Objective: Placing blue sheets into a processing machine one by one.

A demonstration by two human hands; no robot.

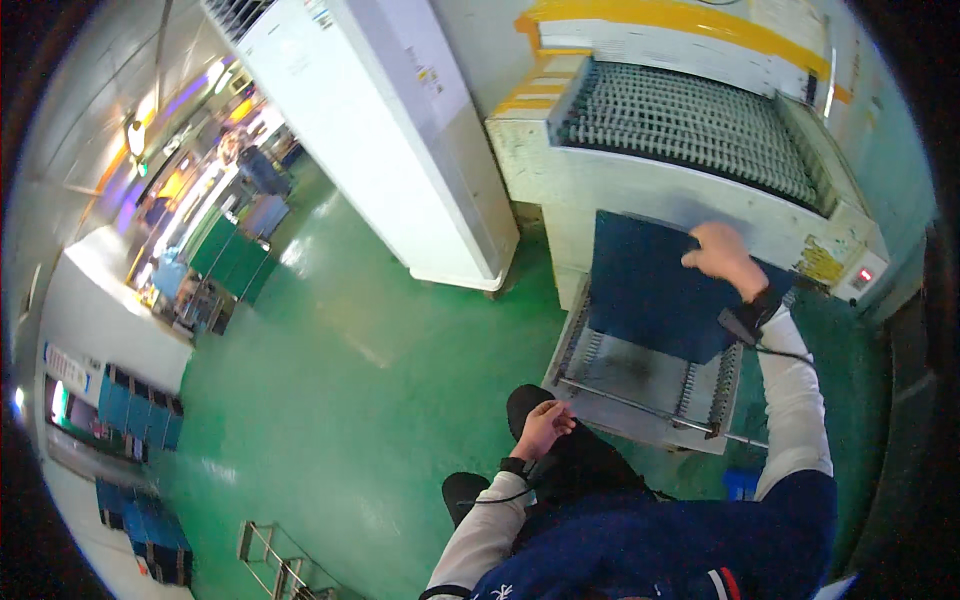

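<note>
My right hand [727,260] reaches forward to the upper edge of a dark blue flat panel [645,285]. Its thumb lies toward the near face, and the fingers are bent and slightly blurred at that edge. The panel stands tilted over a low slotted rack [640,405] with metal rods, just in front of a pale machine. Above my knee, my left hand [547,427] is loosely closed with its fingers curled together, and I see nothing in it. Each wrist wears a dark band with a cable.
Beyond the rack stands the pale machine [530,170] with rows of rollers [690,115] on top. A tall white cabinet [400,150] rises to its left. On the green floor [330,400] a metal frame [275,560] stands at lower left. Blue racks [140,410] line the left wall; people work far off.
</note>
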